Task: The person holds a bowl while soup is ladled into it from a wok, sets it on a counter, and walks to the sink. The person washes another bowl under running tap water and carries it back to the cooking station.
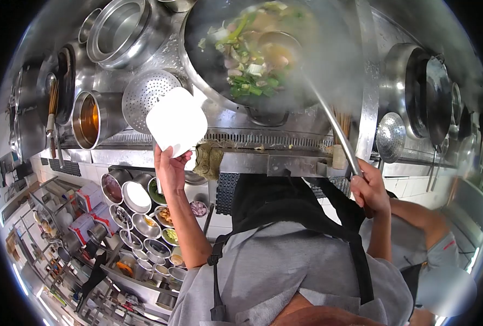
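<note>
My left hand [170,163] grips the lower edge of a white square-cornered dish [177,122], tilted and too bright to show its inside. It hangs over the stove's front edge, partly covering a perforated strainer [141,106]. My right hand [369,187] is wrapped around the long handle of a ladle [334,122]. The ladle's bowl sits in the large wok [195,79], among green vegetables [255,87] and pale pieces in broth. Steam blurs the right side of the wok.
A pot of amber liquid [91,120] stands left of the strainer. A cloth [209,161] hangs on the stove edge. Bowls of ingredients [146,225] fill the counter at lower left. Another perforated ladle [391,136] lies at right. A co-worker's arm [421,217] is close behind my right side.
</note>
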Action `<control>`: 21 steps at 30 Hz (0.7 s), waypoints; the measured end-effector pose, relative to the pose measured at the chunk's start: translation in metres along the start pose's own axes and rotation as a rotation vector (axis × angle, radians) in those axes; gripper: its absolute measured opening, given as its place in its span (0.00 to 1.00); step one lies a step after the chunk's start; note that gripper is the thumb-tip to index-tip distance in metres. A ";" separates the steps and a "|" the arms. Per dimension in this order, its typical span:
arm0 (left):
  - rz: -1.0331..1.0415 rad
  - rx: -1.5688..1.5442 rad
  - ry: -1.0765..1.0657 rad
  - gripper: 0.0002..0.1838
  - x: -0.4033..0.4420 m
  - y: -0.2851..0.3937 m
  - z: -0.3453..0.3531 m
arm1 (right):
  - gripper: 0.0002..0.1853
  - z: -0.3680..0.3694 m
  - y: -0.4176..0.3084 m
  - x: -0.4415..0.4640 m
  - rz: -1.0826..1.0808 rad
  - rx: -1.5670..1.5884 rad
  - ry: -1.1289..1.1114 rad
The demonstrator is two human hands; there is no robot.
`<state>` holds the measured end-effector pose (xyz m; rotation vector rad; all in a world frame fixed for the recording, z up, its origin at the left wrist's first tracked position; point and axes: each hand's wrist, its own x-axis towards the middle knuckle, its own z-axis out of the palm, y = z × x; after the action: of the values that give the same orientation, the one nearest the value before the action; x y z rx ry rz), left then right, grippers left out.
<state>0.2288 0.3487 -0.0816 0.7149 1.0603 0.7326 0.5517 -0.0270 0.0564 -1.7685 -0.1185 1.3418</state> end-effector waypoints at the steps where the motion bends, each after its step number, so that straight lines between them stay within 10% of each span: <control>1: 0.002 0.006 0.000 0.22 -0.001 0.001 0.000 | 0.30 0.001 0.000 -0.001 -0.036 -0.134 0.069; 21: 0.007 0.023 0.059 0.25 -0.004 -0.001 -0.014 | 0.31 0.022 -0.042 0.080 -0.280 -0.227 0.452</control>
<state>0.2143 0.3472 -0.0850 0.7203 1.1221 0.7521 0.5840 0.0548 0.0257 -2.1134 -0.2641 0.7309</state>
